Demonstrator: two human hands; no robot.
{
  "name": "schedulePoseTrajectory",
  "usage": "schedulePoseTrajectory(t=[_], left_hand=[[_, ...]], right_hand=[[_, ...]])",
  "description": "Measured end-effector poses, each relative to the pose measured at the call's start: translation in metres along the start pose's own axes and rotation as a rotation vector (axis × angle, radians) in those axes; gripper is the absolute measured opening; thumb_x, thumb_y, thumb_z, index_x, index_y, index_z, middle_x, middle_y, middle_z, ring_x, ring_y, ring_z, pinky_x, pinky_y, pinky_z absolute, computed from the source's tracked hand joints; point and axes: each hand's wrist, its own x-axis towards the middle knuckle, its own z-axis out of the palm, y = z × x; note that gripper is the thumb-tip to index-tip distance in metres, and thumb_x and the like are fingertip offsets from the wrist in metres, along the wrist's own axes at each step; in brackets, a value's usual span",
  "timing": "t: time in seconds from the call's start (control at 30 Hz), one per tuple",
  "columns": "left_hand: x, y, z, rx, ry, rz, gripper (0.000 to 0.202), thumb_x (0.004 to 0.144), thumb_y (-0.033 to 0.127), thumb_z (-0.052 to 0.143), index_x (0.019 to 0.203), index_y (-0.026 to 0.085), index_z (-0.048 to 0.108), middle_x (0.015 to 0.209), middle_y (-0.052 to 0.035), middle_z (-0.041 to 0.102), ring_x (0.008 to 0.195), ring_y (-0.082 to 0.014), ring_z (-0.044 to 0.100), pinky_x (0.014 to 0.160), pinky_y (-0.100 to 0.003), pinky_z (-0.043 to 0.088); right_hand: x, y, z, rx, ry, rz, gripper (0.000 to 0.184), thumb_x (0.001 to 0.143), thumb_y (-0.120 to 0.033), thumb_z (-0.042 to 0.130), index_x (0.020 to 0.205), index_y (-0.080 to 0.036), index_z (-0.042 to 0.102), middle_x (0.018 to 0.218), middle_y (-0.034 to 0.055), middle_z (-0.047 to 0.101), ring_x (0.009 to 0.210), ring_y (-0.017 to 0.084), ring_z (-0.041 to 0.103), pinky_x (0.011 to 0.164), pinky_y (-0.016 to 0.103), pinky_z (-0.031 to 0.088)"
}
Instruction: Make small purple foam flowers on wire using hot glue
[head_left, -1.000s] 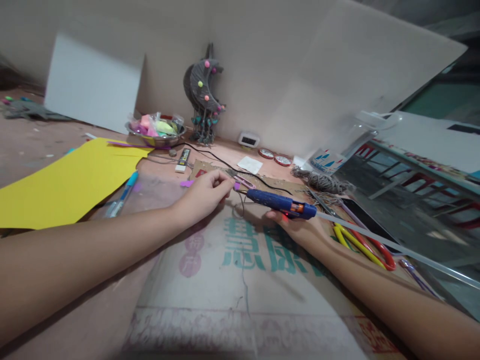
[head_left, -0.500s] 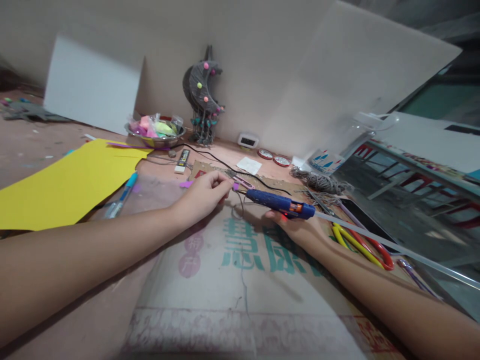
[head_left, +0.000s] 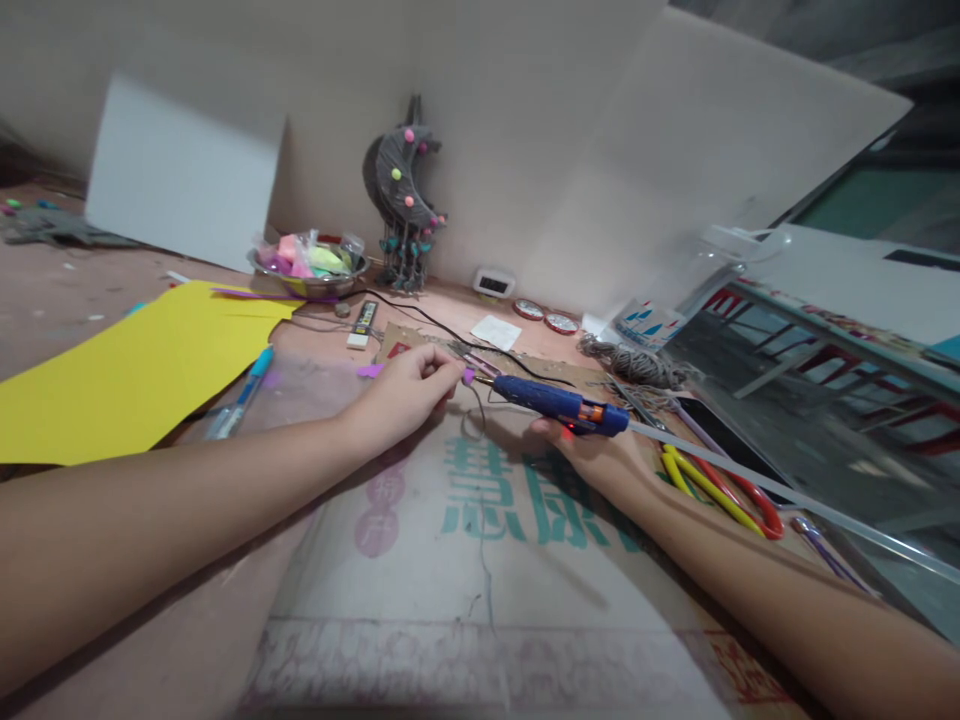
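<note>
My right hand (head_left: 574, 440) is wrapped round a blue hot glue gun (head_left: 551, 400), its red light lit and a long clear glue stick (head_left: 750, 475) running out of its back. The metal nozzle points left at a small purple piece (head_left: 469, 376), too small to name, which my left hand (head_left: 420, 385) pinches between thumb and fingers. A thin grey strand of yarn (head_left: 480, 420) hangs below the piece, over a printed cardboard sheet (head_left: 420, 590). Another purple scrap (head_left: 370, 371) shows just left of my left hand.
Yellow paper (head_left: 150, 370) and a blue pen (head_left: 244, 395) lie at left. Behind are a metal bowl (head_left: 307, 280) of colourful packets, a yarn-wrapped moon (head_left: 401, 180) and a small clock (head_left: 494, 282). Pliers (head_left: 712, 490), a phone (head_left: 731, 445) and grey yarn (head_left: 641, 362) lie at right.
The view has shifted very slightly. The nozzle stays close by the purple piece, which looks turned a little; both hands keep their hold.
</note>
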Motion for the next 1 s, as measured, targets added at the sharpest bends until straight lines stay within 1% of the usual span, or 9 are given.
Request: schedulePoseTrajectory(t=[0.1, 0.3, 0.4, 0.53, 0.63, 0.7, 0.77, 0.87, 1.0], left_hand=[[-0.001, 0.001, 0.000, -0.006, -0.004, -0.008, 0.018, 0.079, 0.034, 0.051, 0.070, 0.018, 0.049, 0.052, 0.0063, 0.044, 0.043, -0.0065, 0.039, 0.041, -0.018, 0.028], [-0.003, 0.003, 0.001, -0.024, -0.012, -0.005, 0.019, 0.079, 0.034, 0.052, 0.069, 0.018, 0.049, 0.050, 0.0062, 0.044, 0.041, -0.0060, 0.037, 0.040, -0.018, 0.026], [-0.002, 0.002, 0.001, -0.072, -0.037, -0.018, 0.019, 0.079, 0.034, 0.052, 0.070, 0.018, 0.049, 0.051, 0.0064, 0.044, 0.041, -0.0056, 0.037, 0.039, -0.018, 0.026], [-0.001, 0.002, 0.001, -0.079, 0.011, -0.055, 0.015, 0.078, 0.031, 0.052, 0.073, 0.018, 0.049, 0.053, 0.0062, 0.046, 0.044, -0.0059, 0.042, 0.041, -0.017, 0.030], [-0.001, 0.003, 0.001, -0.046, 0.008, -0.058, 0.013, 0.078, 0.029, 0.050, 0.074, 0.017, 0.050, 0.054, 0.0060, 0.046, 0.045, -0.0060, 0.043, 0.041, -0.016, 0.030], [-0.002, 0.003, 0.001, -0.016, -0.003, -0.040, 0.013, 0.078, 0.030, 0.050, 0.074, 0.017, 0.050, 0.054, 0.0059, 0.047, 0.046, -0.0061, 0.043, 0.042, -0.016, 0.030], [-0.002, 0.004, 0.001, 0.000, 0.002, -0.028, 0.015, 0.078, 0.032, 0.051, 0.074, 0.017, 0.051, 0.054, 0.0059, 0.047, 0.047, -0.0064, 0.043, 0.043, -0.017, 0.031], [-0.002, 0.005, 0.001, 0.005, 0.002, -0.034, 0.018, 0.078, 0.034, 0.052, 0.074, 0.017, 0.050, 0.055, 0.0059, 0.047, 0.047, -0.0066, 0.043, 0.044, -0.017, 0.031], [-0.002, 0.005, 0.001, 0.001, -0.008, -0.034, 0.018, 0.079, 0.034, 0.052, 0.075, 0.017, 0.050, 0.055, 0.0056, 0.048, 0.047, -0.0063, 0.043, 0.044, -0.017, 0.031]], right_hand=[[0.000, -0.002, -0.001, -0.031, -0.051, 0.043, 0.024, 0.070, -0.046, 0.059, 0.073, -0.023, 0.063, 0.064, 0.0014, 0.067, 0.057, 0.023, 0.062, 0.052, 0.036, 0.053], [0.002, 0.006, -0.001, -0.060, -0.035, 0.032, 0.025, 0.070, -0.045, 0.061, 0.079, -0.022, 0.063, 0.075, 0.0033, 0.069, 0.067, 0.024, 0.064, 0.062, 0.037, 0.053], [0.000, 0.011, -0.001, -0.115, -0.020, 0.043, 0.027, 0.072, -0.048, 0.060, 0.079, -0.023, 0.065, 0.071, 0.0024, 0.068, 0.064, 0.023, 0.062, 0.058, 0.034, 0.051], [0.006, 0.009, -0.012, -0.173, 0.020, 0.024, 0.037, 0.079, -0.052, 0.049, 0.066, -0.021, 0.062, 0.061, 0.0020, 0.061, 0.058, 0.019, 0.057, 0.058, 0.030, 0.047], [0.031, 0.007, -0.028, -0.164, 0.017, -0.085, 0.043, 0.085, -0.051, 0.041, 0.069, -0.018, 0.064, 0.064, 0.0017, 0.060, 0.059, 0.015, 0.055, 0.058, 0.027, 0.044], [0.056, 0.010, -0.037, -0.178, 0.041, -0.083, 0.041, 0.083, -0.050, 0.044, 0.079, -0.017, 0.068, 0.072, 0.0031, 0.064, 0.065, 0.016, 0.057, 0.060, 0.026, 0.043], [0.083, 0.019, -0.039, -0.232, 0.073, -0.002, 0.039, 0.077, -0.051, 0.054, 0.087, -0.016, 0.068, 0.076, 0.0043, 0.066, 0.068, 0.018, 0.059, 0.060, 0.027, 0.044], [0.116, 0.037, -0.029, -0.264, 0.069, 0.099, 0.037, 0.074, -0.046, 0.059, 0.088, -0.014, 0.068, 0.073, 0.0056, 0.067, 0.065, 0.018, 0.059, 0.060, 0.027, 0.044], [0.136, 0.058, -0.010, -0.259, 0.037, 0.123, 0.038, 0.071, -0.044, 0.064, 0.090, -0.011, 0.067, 0.077, 0.0095, 0.068, 0.068, 0.020, 0.060, 0.062, 0.029, 0.045]])
